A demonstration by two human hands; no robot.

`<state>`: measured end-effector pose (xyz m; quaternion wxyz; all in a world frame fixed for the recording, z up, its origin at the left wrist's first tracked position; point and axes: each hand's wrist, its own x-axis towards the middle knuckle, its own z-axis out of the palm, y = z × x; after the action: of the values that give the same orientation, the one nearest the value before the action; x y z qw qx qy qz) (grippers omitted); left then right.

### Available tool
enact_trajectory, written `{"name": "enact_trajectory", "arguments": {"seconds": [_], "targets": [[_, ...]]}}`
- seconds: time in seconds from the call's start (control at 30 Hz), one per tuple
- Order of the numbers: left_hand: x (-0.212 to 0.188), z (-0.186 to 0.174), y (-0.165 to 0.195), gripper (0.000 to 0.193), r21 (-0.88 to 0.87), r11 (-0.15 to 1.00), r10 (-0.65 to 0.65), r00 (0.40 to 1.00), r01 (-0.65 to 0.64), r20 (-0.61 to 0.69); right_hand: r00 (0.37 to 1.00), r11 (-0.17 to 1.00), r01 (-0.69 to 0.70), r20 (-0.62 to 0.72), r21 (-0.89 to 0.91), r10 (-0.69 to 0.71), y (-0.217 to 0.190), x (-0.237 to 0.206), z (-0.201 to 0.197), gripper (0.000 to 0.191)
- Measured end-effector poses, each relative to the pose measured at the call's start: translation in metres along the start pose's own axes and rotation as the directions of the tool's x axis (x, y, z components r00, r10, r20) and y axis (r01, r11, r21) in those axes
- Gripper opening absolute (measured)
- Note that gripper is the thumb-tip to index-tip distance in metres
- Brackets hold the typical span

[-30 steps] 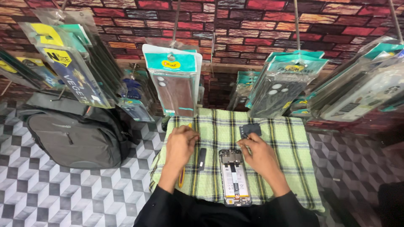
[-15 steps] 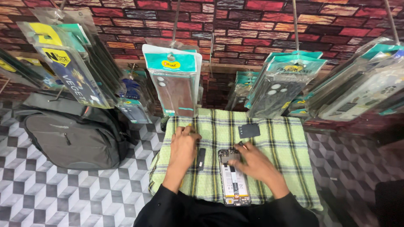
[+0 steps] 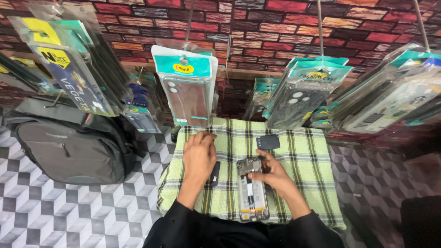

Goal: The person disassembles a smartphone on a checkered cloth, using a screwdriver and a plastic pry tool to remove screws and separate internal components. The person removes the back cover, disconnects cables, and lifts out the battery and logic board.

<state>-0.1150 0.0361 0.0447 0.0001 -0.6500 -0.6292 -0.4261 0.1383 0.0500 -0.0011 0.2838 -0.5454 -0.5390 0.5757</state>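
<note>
An opened phone (image 3: 251, 193), back cover off and circuitry showing, lies lengthwise on a green checked cloth (image 3: 303, 156). My right hand (image 3: 271, 175) rests on the phone's upper end, fingers curled around its top edge. My left hand (image 3: 199, 151) lies palm down on the cloth to the left, fingers toward the far edge. A slim black part (image 3: 215, 173) lies just beside and partly under that hand. A small dark flat rectangular piece (image 3: 268, 142) sits on the cloth beyond the phone.
Packaged phone cases (image 3: 189, 89) hang on hooks in front of a brick-patterned wall, low over the cloth's far edge. A grey backpack (image 3: 69, 147) stands on the patterned tile floor at the left. A dark object (image 3: 420, 222) is at the lower right.
My right hand has come down from near the dark flat piece onto the top of the phone. My left hand has slid a little toward the cloth's far edge.
</note>
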Motion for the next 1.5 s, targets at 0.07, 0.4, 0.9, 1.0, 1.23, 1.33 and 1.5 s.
{"name": "enact_trajectory", "arguments": {"seconds": [0.07,0.4,0.9,1.0,1.23,1.33,1.5], "targets": [[0.002,-0.002,0.004,0.020,-0.030,1.000,-0.002,1.000,0.002,-0.024,0.991,0.989,-0.126,-0.035,0.072,0.129,0.010,0.007,-0.007,0.056],[-0.001,0.002,0.017,0.021,-0.082,0.996,-0.027,1.000,0.025,-0.014,0.976,0.848,0.086,-0.214,0.522,0.032,0.035,0.017,-0.107,0.029],[-0.046,0.106,0.048,0.043,0.139,0.930,0.292,0.915,-0.340,0.279,0.957,0.623,-0.059,-0.133,0.780,0.257,0.025,0.011,-0.098,0.025],[-0.048,0.117,0.049,0.026,0.239,0.893,0.280,0.887,-0.381,0.367,0.926,0.670,-0.080,-0.194,0.738,0.324,0.026,0.011,-0.096,0.023],[-0.050,0.126,0.048,0.014,0.335,0.856,0.244,0.878,-0.394,0.411,0.947,0.629,-0.072,-0.145,0.774,0.288,0.028,0.008,-0.099,0.022],[-0.048,0.128,0.047,0.018,0.337,0.860,0.221,0.875,-0.383,0.430,0.955,0.630,-0.056,-0.142,0.774,0.259,0.030,0.008,-0.102,0.022],[-0.033,0.109,0.039,0.033,0.067,0.980,0.153,0.929,-0.186,0.337,0.966,0.796,0.004,-0.208,0.606,0.153,0.038,0.004,-0.101,0.028]]}}
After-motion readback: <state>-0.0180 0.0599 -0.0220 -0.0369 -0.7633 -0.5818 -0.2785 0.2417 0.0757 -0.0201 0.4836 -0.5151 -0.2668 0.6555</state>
